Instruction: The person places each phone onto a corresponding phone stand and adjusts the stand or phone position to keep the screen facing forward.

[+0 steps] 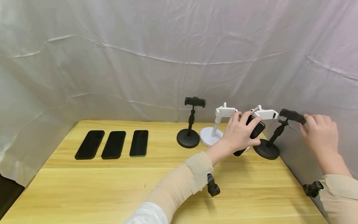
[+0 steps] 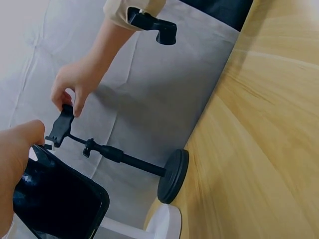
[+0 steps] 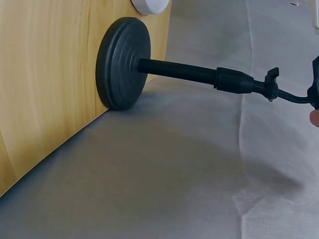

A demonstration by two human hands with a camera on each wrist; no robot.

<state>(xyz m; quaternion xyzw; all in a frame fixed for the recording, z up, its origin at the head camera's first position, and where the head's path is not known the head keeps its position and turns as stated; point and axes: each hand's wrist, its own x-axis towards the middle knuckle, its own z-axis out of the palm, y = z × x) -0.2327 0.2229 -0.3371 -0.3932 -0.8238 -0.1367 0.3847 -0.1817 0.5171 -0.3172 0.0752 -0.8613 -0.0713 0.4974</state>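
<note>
Grips a black phone (image 1: 258, 128) with the left hand (image 1: 240, 132), right of centre (well apart from three phones (image 1: 113, 144) at left), and pinches a black stand's clamp (image 1: 292, 115) with the right hand (image 1: 321, 133), far right.

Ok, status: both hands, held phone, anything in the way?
Left hand grips phone. Right hand pinches rightmost black clamp. White clamp near phone, possibly crowding it.

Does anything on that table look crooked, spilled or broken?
The clamp on the far-right black stand looks askew: in the head view it slopes down toward the right hand gripping its end, while the leftmost black stand has a nearly level holder. No spill or obvious damage shows.
</note>
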